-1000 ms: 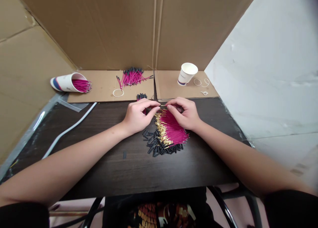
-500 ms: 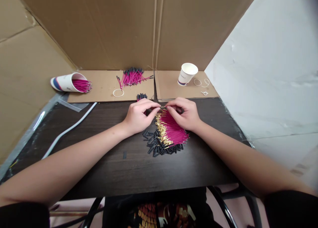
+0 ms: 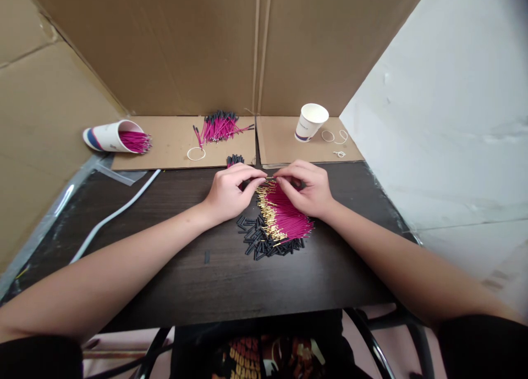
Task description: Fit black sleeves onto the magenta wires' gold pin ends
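Note:
My right hand [image 3: 307, 187] pinches a magenta wire, and its gold pin end [image 3: 270, 177] shows in the small gap between my fingertips. Opposite it, my left hand [image 3: 235, 191] is closed in a pinch at the pin's other end; what lies between that thumb and finger is hidden. Just below both hands is a pile of magenta wires [image 3: 292, 217] with gold pin ends pointing left. Short black sleeves [image 3: 252, 237] lie loose along the left and front of that pile. A small bunch of black-capped wires [image 3: 235, 160] sits behind my left hand.
Black-capped magenta wires [image 3: 221, 128] are heaped on the cardboard strip [image 3: 165, 156] at the back. A paper cup [image 3: 108, 137] on its side holds more wires. Another cup [image 3: 310, 124] stands upright beside rubber bands [image 3: 340, 137]. A pale cable [image 3: 117, 217] crosses the table's left.
Both hands stay almost in place, fingertips still together over the pile. The gold pin between them shows slightly differently; the view has shifted very little.

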Action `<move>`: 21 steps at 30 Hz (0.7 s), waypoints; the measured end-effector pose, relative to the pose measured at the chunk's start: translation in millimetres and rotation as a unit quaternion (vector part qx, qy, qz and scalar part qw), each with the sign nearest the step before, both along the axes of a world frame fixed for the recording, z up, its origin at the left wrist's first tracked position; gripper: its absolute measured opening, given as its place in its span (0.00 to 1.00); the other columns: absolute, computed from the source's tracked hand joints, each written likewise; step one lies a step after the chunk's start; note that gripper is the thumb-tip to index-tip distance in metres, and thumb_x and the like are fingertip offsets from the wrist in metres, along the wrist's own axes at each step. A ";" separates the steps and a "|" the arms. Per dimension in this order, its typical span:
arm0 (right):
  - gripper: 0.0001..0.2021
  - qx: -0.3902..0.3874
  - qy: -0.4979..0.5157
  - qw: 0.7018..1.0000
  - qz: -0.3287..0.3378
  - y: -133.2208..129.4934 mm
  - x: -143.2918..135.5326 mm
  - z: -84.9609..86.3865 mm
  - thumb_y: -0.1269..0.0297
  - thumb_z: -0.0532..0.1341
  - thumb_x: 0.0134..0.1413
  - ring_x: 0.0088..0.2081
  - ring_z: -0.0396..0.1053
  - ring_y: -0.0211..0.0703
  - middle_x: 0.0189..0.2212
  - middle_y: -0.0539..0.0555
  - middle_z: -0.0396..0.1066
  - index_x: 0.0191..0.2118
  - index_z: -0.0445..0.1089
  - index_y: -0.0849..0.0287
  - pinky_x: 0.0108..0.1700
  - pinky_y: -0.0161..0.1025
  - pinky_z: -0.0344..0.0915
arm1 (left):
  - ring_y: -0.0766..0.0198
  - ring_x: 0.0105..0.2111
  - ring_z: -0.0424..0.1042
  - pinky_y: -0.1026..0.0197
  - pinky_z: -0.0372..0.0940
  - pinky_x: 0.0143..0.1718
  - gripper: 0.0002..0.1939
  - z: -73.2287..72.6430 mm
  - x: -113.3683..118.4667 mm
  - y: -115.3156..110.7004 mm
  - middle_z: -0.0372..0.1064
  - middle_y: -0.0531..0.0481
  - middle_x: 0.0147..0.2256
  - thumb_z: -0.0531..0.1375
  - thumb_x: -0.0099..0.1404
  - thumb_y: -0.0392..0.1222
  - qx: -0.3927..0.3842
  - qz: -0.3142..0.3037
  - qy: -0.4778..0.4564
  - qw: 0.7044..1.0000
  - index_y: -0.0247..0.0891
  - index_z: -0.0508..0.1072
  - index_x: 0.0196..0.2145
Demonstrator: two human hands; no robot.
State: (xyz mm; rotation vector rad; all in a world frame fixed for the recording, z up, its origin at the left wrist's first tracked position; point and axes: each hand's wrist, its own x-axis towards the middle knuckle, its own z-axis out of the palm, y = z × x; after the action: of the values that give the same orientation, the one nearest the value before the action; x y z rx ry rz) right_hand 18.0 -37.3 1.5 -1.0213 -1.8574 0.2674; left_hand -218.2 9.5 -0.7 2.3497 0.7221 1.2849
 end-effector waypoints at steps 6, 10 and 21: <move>0.08 0.012 0.001 1.000 0.000 0.6 0.8 0.4 0.67 0.65 0.70 0.30 0.68 0.42 0.34 0.53 0.77 0.44 0.84 0.54 0.34 0.44 0.68 | 0.59 0.41 0.83 0.54 0.78 0.48 0.07 2.0 0.7 -0.6 0.85 0.45 0.41 0.66 0.77 0.38 -0.002 -0.008 -0.005 1.000 0.38 0.86 0.44; 0.08 0.008 0.001 1.000 0.000 0.4 0.7 0.3 0.66 0.65 0.70 0.30 0.69 0.42 0.34 0.54 0.78 0.44 0.84 0.53 0.34 0.44 0.68 | 0.59 0.40 0.83 0.55 0.77 0.47 0.06 3.9 1.0 -1.6 0.85 0.45 0.41 0.66 0.77 0.38 -0.014 -0.006 -0.007 1.000 0.37 0.86 0.44; 0.07 0.017 0.002 1.000 0.000 -1.5 -1.0 2.8 0.67 0.65 0.70 0.29 0.68 0.41 0.34 0.54 0.78 0.43 0.83 0.54 0.34 0.43 0.68 | 0.60 0.40 0.82 0.56 0.76 0.47 0.07 4.6 0.7 -1.0 0.85 0.45 0.40 0.66 0.77 0.39 -0.019 -0.011 0.001 1.000 0.37 0.85 0.43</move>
State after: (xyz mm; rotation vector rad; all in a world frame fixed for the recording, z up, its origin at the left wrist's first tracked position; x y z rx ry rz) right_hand 17.0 -38.8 4.3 -0.9969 -1.8532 0.2370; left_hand -217.4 8.5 3.9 2.3218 0.7134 1.2495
